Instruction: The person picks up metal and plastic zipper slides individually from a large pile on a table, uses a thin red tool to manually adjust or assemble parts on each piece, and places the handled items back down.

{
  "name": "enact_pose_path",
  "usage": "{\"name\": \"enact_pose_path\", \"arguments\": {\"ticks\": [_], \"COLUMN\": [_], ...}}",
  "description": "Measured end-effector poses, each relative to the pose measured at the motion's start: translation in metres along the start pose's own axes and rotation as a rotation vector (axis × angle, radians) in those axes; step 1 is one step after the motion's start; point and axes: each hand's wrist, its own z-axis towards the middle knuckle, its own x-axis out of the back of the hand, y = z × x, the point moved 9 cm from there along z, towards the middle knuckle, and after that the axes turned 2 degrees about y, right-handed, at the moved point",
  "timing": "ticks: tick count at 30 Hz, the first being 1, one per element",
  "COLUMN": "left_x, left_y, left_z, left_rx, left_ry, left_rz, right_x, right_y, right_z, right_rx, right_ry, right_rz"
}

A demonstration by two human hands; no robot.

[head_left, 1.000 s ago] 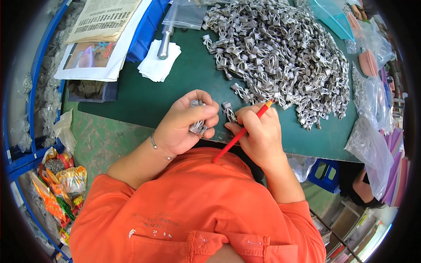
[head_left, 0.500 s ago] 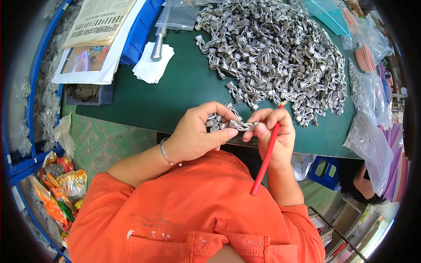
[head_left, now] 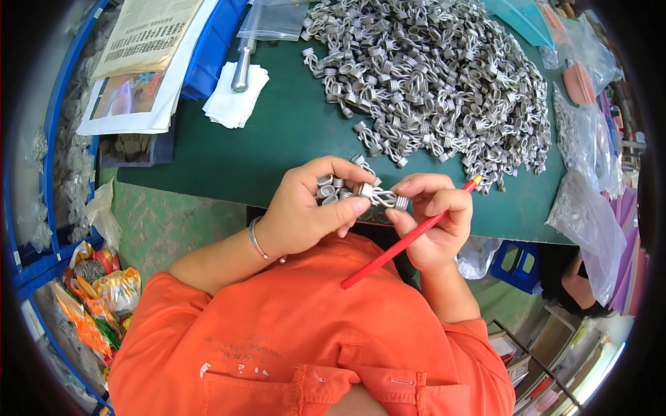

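Close to my body, at the table's near edge, my left hand (head_left: 305, 201) is closed round several small silver metal pieces (head_left: 326, 187). Between its thumb and forefinger sticks out one twisted metal link (head_left: 380, 197), with a ribbed ring at each end. My right hand (head_left: 440, 215) has thumb and fingertips at the link's right-hand ring. A red pencil (head_left: 395, 251) with a yellowish tip is also gripped in my right hand, slanting down to the left over my orange top. The left palm is hidden.
A big heap of similar metal links (head_left: 437, 83) covers the back right of the green table (head_left: 277, 149). White paper squares (head_left: 232, 111) lie under a metal-ended tool (head_left: 243, 66), beside a blue bin (head_left: 208, 55) and printed sheets (head_left: 132, 104). Plastic bags (head_left: 586, 215) hang at the right edge.
The red pencil has swung from steep to a flatter slant, its lower end moving left. The link has shifted between my fingers, and its right ring now shows. My right hand has turned.
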Motion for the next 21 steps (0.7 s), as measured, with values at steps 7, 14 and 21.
{"name": "enact_pose_path", "arguments": {"ticks": [7, 14, 21], "left_x": [-0.006, 0.017, 0.032], "left_y": [-0.025, -0.018, -0.009], "left_z": [-0.001, 0.003, 0.005], "left_rx": [0.166, 0.13, 0.066], "left_ry": [-0.06, 0.004, 0.168], "left_rz": [-0.398, -0.764, -0.357], "right_x": [-0.018, -0.001, -0.013], "right_y": [-0.018, 0.003, 0.015], "right_z": [0.011, 0.014, 0.007], "right_rx": [0.12, 0.009, 0.039], "right_ry": [-0.115, -0.071, -0.162], "right_rz": [-0.06, -0.491, -0.625]}}
